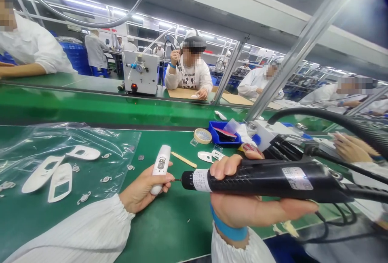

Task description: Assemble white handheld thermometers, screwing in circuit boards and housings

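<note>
My left hand (145, 188) is closed around a white plastic handheld device (160, 164), which stands nearly upright with its cut-out facing me. In my right hand (242, 202) lies a black electric screwdriver (257, 180), held sideways, its thin bit pointing left. The bit's tip meets the thumb and fingertips of my left hand beside the device; whether a screw sits there is too small to tell. A cream-coloured stick (184, 160) rests on the green bench just behind the device. Farther right of it are white plastic shell pieces (206, 156).
A clear plastic sheet (118, 142) at left bears white shells (60, 182) and several small clips (106, 179). Behind are a tape roll (202, 135) and a blue bin (214, 133). A black hose (333, 119) arches at right. Co-workers sit across the green conveyor (91, 105); another person's hands (351, 148) are at right.
</note>
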Available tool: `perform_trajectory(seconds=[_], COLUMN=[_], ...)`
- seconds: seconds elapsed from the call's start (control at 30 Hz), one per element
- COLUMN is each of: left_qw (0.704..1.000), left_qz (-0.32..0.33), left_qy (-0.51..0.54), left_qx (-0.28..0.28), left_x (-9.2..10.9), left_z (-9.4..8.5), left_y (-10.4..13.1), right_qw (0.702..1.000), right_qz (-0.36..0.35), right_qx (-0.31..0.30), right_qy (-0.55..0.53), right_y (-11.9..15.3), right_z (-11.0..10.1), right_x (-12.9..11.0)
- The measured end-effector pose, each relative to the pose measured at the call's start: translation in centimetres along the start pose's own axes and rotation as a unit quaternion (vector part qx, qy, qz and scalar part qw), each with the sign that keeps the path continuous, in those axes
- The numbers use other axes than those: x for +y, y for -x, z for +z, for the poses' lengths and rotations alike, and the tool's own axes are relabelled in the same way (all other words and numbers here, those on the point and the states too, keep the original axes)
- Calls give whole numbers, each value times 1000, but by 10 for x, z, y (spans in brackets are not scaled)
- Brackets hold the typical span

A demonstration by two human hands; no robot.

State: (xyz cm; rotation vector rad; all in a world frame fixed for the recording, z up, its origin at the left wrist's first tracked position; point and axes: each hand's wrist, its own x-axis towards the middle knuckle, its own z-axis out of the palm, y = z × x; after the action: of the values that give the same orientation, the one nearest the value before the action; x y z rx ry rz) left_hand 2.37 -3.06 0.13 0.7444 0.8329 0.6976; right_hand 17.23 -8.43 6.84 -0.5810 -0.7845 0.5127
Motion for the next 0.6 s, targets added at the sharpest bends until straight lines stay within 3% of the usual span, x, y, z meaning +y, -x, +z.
perform_trajectory(seconds=[0.13, 0.23, 0.33, 0.43, 0.53, 0.6], left_qw=[995, 990, 984, 979, 973, 971], left_qz=[35, 61, 105, 145, 169, 173], left_qy=[-89, -129, -142, -136, -124, -117], left_qx=[11, 21, 13, 44, 101, 115], left_x=[3, 9, 21, 35, 44, 43], left_z=[2, 18, 49, 86, 114, 120], left_y=[-3, -21, -62, -116, -160, -171], right_qw=[1000, 998, 996, 993, 978, 945], right_qz=[-8, -12, -28, -36, -33, -19], right_qx=[-11, -22, -2, 0, -51, -133], right_qy=[19, 54, 82, 108, 201, 298], right_y=[-4, -10, -17, -23, -29, -34], right_z=[-23, -51, -79, -102, -122, -135], right_x=[-15, -31, -44, -53, -62, -69])
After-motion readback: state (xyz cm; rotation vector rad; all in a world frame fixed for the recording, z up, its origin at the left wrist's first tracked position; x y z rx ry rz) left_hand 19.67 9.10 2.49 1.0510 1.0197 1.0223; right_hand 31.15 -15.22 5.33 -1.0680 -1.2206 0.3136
